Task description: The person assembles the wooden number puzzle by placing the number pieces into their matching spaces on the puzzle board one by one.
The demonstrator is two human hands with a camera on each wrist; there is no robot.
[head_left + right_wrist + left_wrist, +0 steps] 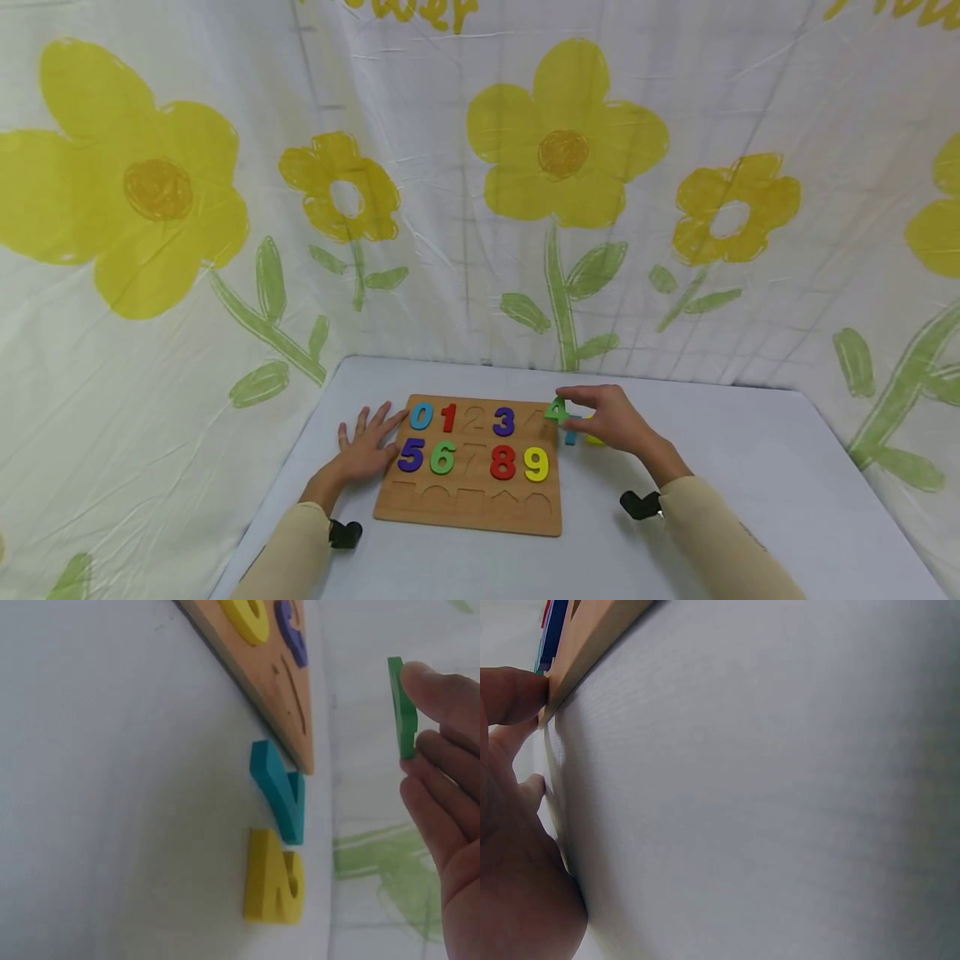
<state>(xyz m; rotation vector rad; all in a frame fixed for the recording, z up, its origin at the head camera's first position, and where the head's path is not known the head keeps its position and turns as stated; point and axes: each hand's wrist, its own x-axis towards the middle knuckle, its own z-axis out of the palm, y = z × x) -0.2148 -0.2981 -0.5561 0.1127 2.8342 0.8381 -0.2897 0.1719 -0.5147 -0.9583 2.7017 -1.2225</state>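
The flat green number 4 (557, 410), low and just right of the head frame's middle, is pinched by the thumb and fingers of the right hand (615, 419), the nearer hand. The 4-shaped hollow (532, 422) is just left of it, in the brown wooden board (480, 522). In the right wrist view, its long side runs up and down. The left hand (364, 451), fingers spread apart, touches the board's left edge.

Head camera's looking forward and down, well back from the board (465, 518); wrist views sit close, left and right; all share it.
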